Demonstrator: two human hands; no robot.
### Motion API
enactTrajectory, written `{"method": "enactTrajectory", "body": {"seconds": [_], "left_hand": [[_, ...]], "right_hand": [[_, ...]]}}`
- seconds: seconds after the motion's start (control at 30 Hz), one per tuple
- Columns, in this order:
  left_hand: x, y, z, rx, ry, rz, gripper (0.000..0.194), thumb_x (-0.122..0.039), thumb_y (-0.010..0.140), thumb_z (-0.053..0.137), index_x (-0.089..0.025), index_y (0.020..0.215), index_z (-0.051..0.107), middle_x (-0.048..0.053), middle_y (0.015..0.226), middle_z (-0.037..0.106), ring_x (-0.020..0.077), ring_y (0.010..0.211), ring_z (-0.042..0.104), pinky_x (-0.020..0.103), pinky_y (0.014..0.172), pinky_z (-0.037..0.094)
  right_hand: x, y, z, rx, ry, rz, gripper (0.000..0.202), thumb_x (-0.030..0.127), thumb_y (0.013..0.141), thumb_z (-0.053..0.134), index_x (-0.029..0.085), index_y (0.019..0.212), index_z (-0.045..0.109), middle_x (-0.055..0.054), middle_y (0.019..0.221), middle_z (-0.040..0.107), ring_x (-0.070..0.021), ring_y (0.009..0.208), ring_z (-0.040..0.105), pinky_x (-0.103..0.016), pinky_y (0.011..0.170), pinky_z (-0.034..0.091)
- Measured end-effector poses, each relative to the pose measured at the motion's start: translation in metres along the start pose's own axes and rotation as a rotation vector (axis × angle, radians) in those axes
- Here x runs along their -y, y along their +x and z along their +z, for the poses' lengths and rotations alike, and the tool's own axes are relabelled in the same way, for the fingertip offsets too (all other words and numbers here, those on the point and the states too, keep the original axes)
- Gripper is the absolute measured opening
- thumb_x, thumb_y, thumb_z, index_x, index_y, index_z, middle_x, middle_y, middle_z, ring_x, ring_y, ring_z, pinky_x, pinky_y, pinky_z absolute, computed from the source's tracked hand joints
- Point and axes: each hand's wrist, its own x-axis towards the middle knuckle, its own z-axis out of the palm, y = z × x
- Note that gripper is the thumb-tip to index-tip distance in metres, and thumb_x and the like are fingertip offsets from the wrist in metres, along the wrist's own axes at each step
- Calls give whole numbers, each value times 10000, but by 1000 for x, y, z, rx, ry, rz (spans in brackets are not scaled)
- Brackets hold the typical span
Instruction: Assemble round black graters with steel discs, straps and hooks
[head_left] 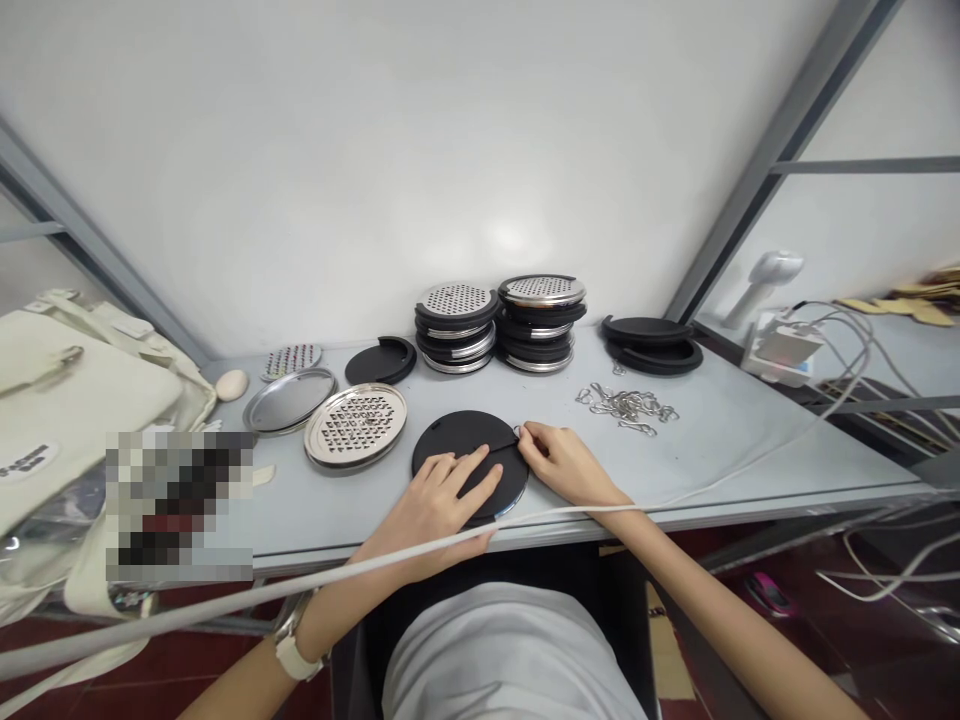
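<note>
Lower centre: steadying black disc [459, 430] with spread-fingered left hand [439, 500], pinching metal loop [517, 430] with right hand [566, 463]. Likely risk: losing loop through shallow pinch or disc rotation.

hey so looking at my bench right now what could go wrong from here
The white cable crosses in front of both forearms, so it might snag as they move. The small metal loop at the right hand's fingertips could slip away. The black disc under the left hand lies near the table's front edge and might slide off.
</note>
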Motion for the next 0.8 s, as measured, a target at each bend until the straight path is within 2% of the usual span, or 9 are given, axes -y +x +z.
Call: {"method": "enactTrajectory", "body": {"seconds": [0.37,0.53,0.8], "left_hand": [[0,0,0,-12,-4,7,578,-390,849,527,-173,1368,398,143,1418,360,301,1138,441,461,952,376],[1,-1,0,11,4,7,587,-404,860,509,-167,1381,379,137,1435,335,306,1146,424,469,963,359],[1,-1,1,9,6,1,587,-391,854,515,-168,1380,379,135,1432,339,306,1150,418,468,969,352]], "right_hand": [[-2,0,-1,24,-77,-14,330,280,953,302,202,782,574,-34,732,676,-149,620,595,-227,577,300],[-1,0,-2,26,-72,-5,339,296,944,320,195,705,537,-23,638,633,-137,547,546,-228,550,288],[0,1,-2,13,33,-2,427,367,961,271,194,643,497,-14,603,600,-126,517,487,-229,544,290]]}}
